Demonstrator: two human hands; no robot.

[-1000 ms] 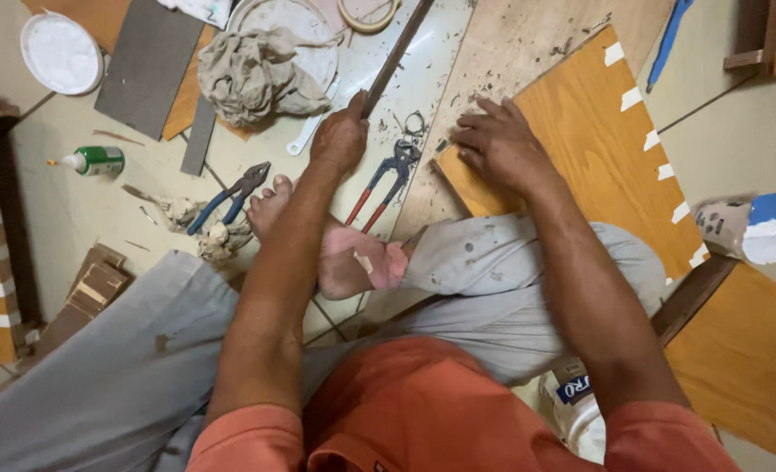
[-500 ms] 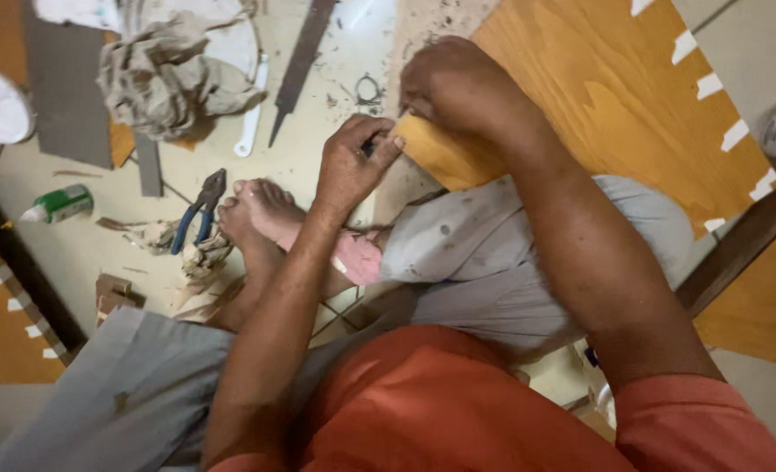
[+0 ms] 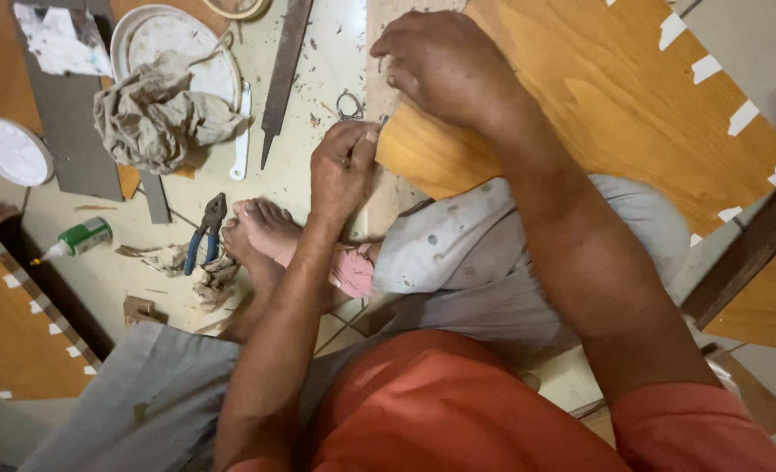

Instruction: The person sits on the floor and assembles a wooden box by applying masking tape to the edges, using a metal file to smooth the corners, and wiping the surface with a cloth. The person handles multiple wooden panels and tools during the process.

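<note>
My left hand (image 3: pixel 342 170) is closed, its fingertips pressed to the near edge of an orange wooden panel (image 3: pixel 580 114), with a small dark metal tip (image 3: pixel 382 120) showing at the fingers. What tool it holds I cannot make out. My right hand (image 3: pixel 445 65) lies on the same panel a little farther away, fingers curled and pinching at a pale wood strip (image 3: pixel 377 35) along that edge. My bare foot (image 3: pixel 265 229) rests on the floor just below the left hand.
A long flat file (image 3: pixel 283 70), a wire ring (image 3: pixel 350 107), a crumpled rag (image 3: pixel 156 118) on a white plate (image 3: pixel 178 35), blue-handled pliers (image 3: pixel 202 236), a green-capped glue bottle (image 3: pixel 77 238), a white lid (image 3: pixel 10 150) and a grey board (image 3: pixel 60 122) lie left of the panel.
My left hand left the long file on the floor and came to the panel edge. My right hand shifted to that edge too, and the view moved closer.
</note>
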